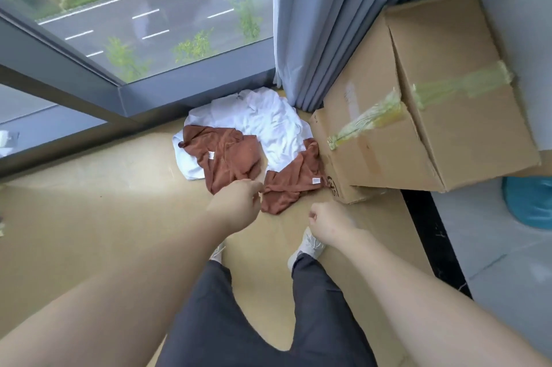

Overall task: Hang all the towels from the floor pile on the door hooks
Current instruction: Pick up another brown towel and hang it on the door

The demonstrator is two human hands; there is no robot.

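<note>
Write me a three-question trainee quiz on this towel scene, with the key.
1. True or false: the right hand holds a towel.
2. Which colours are the towels in the pile? A) brown and white B) blue and green C) all grey
3. Fill in: the cardboard boxes stand to the ___ of the pile, as the person sees it.

Key: 1 false; 2 A; 3 right.

Two brown towels [222, 157], two cardboard boxes [448, 83]
</note>
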